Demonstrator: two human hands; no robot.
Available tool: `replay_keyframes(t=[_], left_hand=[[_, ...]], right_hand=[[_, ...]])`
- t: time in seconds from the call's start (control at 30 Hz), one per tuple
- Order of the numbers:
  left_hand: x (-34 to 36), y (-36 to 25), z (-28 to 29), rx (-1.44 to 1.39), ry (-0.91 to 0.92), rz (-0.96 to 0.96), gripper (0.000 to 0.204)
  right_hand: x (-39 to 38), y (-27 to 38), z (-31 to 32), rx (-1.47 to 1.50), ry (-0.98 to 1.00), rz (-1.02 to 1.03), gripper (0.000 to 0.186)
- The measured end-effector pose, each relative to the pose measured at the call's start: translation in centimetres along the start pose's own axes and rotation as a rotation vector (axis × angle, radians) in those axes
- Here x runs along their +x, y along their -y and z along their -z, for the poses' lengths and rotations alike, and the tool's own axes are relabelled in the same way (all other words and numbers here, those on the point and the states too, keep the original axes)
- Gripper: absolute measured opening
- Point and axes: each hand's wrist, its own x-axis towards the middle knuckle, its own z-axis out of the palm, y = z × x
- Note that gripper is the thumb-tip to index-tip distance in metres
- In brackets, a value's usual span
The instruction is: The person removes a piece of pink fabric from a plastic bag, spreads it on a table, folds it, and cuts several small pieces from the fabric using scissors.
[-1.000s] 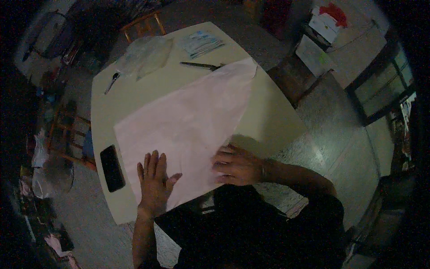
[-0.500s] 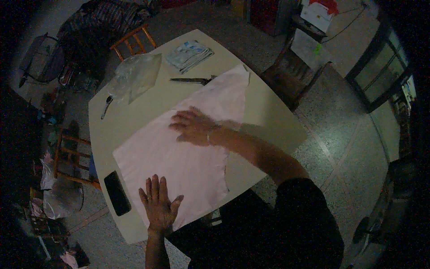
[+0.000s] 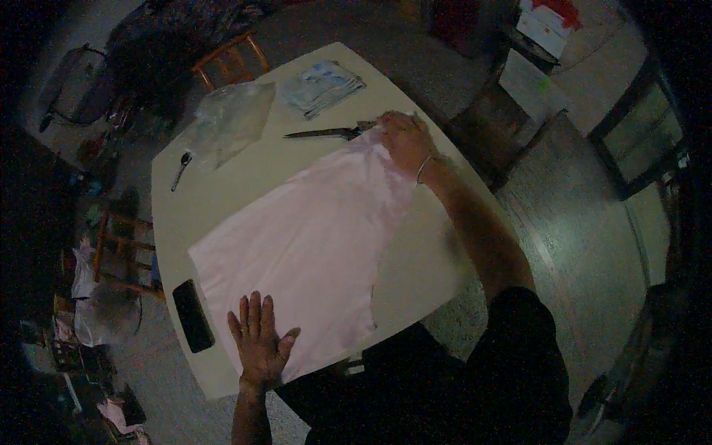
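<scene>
A pale pink cloth (image 3: 304, 245) lies spread across the cream table, with creases running up to its far right corner. My left hand (image 3: 259, 341) rests flat on the cloth's near left part, fingers spread. At the far right corner my right hand (image 3: 406, 141) is closed on the cloth, its fingertips partly hidden and a little blurred. A bracelet circles that wrist. Just left of the right hand lies a pair of dark scissors (image 3: 322, 134), blades pointing left, the handle end close to the fingers.
On the table (image 3: 170, 215) are a folded bluish packet (image 3: 322, 87), a clear plastic bag (image 3: 236, 122), a small dark-headed tool (image 3: 180, 170) and a black phone-like slab (image 3: 193, 316). Wooden chairs (image 3: 230, 61) stand around it. A framed glass panel (image 3: 638, 141) is at the right.
My right hand has moved from the cloth's middle to its far right corner and closed on it, pulling creases there. The left hand stays flat in place.
</scene>
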Motion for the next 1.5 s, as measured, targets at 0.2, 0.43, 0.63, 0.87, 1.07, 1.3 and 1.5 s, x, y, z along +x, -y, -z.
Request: replay_keyframes(t=[0.2,0.43,0.63,0.87,1.07,1.3,1.5], left_hand=[[-0.6,1.4,-1.1,0.0,-0.009,-0.023,0.072],[0.0,1.2,-0.6,-0.044,-0.006,-0.019,0.07],[0.7,1.0,-0.7,-0.007,0.036,-0.002,0.074],[0.5,1.0,-0.6,0.008,0.029,-0.02,0.074],[0.8,0.5,-0.5,0.024,0.064,-0.01,0.074],[0.5,1.5,-1.4,0.022,0.024,-0.018,0.073],[0.7,1.8,-1.3,-0.011,-0.033,-0.057,0.073]], right_hand=[[6.4,5.2,0.1,0.152,0.286,-0.148,0.024],[10.1,5.8,-5.0,0.124,0.472,-0.176,0.03],[11.0,4.3,-5.0,-0.049,0.326,-0.148,0.041],[0.9,17.7,-3.6,0.615,-0.02,0.499,0.051],[0.7,4.8,-3.7,0.305,0.137,0.298,0.044],[-1.2,-0.5,-0.7,-0.082,0.364,0.254,0.038],[0.0,0.8,2.1,-0.071,0.508,-0.102,0.044]])
